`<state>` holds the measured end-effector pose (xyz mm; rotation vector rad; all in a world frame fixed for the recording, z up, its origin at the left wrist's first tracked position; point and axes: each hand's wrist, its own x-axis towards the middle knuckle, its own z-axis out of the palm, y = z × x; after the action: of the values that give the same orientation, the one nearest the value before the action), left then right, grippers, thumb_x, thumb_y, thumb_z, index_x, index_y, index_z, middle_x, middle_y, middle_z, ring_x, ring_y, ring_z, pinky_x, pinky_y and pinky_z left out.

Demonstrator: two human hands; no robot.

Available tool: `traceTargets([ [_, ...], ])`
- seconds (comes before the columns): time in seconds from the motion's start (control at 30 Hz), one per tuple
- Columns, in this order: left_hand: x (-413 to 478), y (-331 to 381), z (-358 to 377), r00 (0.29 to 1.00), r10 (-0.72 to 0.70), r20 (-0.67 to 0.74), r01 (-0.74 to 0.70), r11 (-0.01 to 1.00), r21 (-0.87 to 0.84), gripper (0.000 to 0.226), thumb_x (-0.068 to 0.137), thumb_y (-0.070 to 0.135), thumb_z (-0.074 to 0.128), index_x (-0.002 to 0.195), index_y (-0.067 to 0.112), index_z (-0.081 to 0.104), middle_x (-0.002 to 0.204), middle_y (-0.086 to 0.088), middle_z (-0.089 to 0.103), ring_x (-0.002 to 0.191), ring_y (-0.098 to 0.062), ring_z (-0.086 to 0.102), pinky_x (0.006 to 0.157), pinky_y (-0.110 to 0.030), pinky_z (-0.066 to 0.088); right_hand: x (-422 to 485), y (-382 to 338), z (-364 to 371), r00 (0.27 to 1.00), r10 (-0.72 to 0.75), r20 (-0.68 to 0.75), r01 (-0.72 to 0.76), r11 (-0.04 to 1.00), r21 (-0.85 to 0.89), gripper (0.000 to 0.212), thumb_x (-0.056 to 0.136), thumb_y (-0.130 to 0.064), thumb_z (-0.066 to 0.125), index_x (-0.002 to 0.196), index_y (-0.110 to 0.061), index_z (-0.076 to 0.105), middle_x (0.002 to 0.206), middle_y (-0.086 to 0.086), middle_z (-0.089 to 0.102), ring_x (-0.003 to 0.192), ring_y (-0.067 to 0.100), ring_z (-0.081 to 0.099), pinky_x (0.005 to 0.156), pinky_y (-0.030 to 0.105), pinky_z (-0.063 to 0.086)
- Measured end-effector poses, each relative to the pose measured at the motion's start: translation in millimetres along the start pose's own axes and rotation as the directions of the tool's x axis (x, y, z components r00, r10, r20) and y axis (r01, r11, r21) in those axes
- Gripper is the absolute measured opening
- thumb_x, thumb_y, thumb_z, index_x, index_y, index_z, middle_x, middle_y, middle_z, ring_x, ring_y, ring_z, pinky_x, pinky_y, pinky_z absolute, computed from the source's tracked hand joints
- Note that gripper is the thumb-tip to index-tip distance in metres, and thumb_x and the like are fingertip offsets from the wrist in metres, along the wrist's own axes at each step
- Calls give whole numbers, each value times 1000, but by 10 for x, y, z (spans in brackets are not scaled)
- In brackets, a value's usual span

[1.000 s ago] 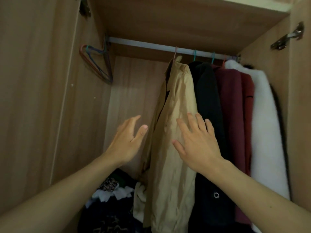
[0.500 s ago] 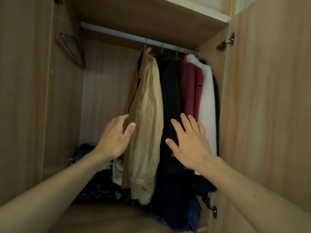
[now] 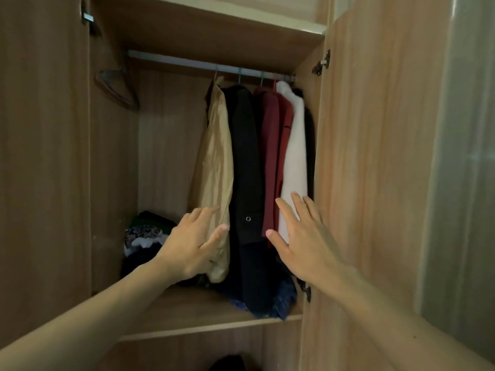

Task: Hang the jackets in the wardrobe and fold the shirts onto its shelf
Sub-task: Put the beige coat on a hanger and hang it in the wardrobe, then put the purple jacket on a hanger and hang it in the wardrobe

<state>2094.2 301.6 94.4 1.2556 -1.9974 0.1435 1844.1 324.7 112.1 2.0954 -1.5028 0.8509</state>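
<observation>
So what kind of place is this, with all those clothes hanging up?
Probably a wardrobe in someone's home: a tan jacket and a black coat hang from a rail, and a pile of clothes sits on the wooden shelf below.

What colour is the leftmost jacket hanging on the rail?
The leftmost jacket is tan; the head view shows it.

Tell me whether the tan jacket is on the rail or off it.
On it: the tan jacket hangs from a hanger hooked over the rail, leftmost of the row.

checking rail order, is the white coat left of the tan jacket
No, the white coat hangs right of the tan jacket, with a black coat and red jackets between.
</observation>
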Motion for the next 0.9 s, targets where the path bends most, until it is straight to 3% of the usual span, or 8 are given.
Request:
traceTargets([
  [0.17,-219,359,54,998,33,48,-32,999,-6,81,86,78,15,149,29,30,144,5,43,132,-19,39,106,-48,37,-389,92,-177,999,28,45,-27,999,-34,69,97,-58,34,154,-25,13,162,8,8,149,28,5,120,43,14],
  [0.33,-318,641,122,989,109,102,-101,992,-75,77,91,74,23,150,26,32,150,1,40,140,-19,34,112,-42,33,-811,156,-440,994,53,97,-60,996,70,67,97,-51,43,153,-25,18,161,5,13,149,23,10,119,45,21],
  [0.47,-410,843,209,972,199,127,-184,975,-123,80,86,75,19,149,27,33,151,2,39,138,-20,35,111,-48,35,-1202,180,-580,986,104,130,-97,994,-58,65,98,-49,43,153,-23,18,160,6,16,147,23,13,119,40,15],
  [0.57,-503,982,391,954,268,134,-238,949,-205,78,85,74,19,148,28,33,150,4,39,135,-18,37,109,-50,36,-1506,209,-632,970,194,149,-169,971,-168,67,98,-53,39,154,-25,13,161,7,13,148,24,12,120,44,14],
  [0.73,-750,1293,897,891,406,205,-309,871,-381,76,89,74,20,149,28,32,150,6,38,131,-16,38,110,-43,35,-2239,232,-796,887,419,196,-353,886,-301,68,97,-56,36,154,-27,12,162,5,8,148,24,9,118,47,18],
  [0.83,-968,1576,1226,839,495,227,-347,808,-476,74,90,70,26,146,23,38,147,1,43,134,-17,38,111,-27,27,-2741,272,-1003,812,553,186,-460,803,-379,68,95,-56,41,152,-28,16,162,6,11,148,27,11,118,49,22],
  [0.9,-1092,1811,1396,794,553,254,-378,775,-507,77,89,73,24,143,21,41,145,-2,47,135,-20,40,113,-33,30,-3063,265,-1210,765,620,173,-515,750,-414,68,95,-54,45,151,-28,19,162,5,12,148,26,11,116,51,24],
])
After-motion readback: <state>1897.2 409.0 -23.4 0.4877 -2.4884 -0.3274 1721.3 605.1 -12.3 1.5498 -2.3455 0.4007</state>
